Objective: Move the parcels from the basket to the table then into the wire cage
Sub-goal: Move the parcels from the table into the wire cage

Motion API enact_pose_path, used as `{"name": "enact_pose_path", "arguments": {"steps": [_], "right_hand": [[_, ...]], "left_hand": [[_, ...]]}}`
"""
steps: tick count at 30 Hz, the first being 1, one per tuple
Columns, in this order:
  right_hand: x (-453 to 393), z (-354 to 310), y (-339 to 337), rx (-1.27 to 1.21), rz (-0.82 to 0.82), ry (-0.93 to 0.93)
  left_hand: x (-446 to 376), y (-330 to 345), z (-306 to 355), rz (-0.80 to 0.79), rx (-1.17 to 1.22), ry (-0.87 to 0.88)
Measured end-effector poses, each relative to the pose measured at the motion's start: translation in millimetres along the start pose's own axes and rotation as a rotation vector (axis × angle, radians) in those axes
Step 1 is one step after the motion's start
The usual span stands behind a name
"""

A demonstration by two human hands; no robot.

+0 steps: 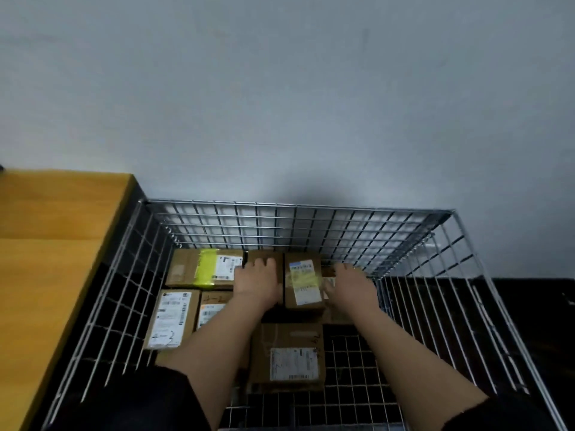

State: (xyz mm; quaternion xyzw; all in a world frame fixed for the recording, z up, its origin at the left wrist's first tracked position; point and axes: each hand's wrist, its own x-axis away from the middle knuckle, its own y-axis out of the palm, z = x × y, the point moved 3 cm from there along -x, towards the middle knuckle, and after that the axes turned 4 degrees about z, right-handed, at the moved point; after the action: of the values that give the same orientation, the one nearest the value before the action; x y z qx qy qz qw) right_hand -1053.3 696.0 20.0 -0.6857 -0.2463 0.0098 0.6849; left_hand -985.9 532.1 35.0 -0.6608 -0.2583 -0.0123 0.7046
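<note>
Grey wall (pixel 280 88) behind cage (pixel 311 209); left hand (pixel 258 279) and right hand (pixel 351 283) rest on parcels (pixel 303 281), fingers apart, loosely spread.

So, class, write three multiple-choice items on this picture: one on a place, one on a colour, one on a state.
1. Where do both hands reach?
A. Into the wire cage
B. Onto the table
C. Against the wall

2. What colour is the tape on the far-left parcel?
A. Red
B. Yellow-green
C. Blue

3. How is the cage top?
A. Covered by a lid
B. Open
C. Draped with cloth

Answers: 1 A, the left hand and right hand lie on parcels inside the wire cage. 2 B, a bright yellow-green band crosses the far-left parcel. 3 B, both arms pass down through the top past the bare rim.
</note>
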Motion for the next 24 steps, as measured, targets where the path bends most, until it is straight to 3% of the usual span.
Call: {"name": "enact_pose_path", "arguments": {"steps": [9,18,24], "right_hand": [[113,-46,-139,-0.004,0.333,-0.2],[216,-83,-218,0.026,0.404,-0.31],[251,-142,-251,0.018,0.448,-0.396]], "left_hand": [[126,-111,-15,0.263,-0.044,-0.027],[252,-179,-48,0.395,-0.021,-0.183],[305,-210,-105,0.445,0.024,-0.299]]}}
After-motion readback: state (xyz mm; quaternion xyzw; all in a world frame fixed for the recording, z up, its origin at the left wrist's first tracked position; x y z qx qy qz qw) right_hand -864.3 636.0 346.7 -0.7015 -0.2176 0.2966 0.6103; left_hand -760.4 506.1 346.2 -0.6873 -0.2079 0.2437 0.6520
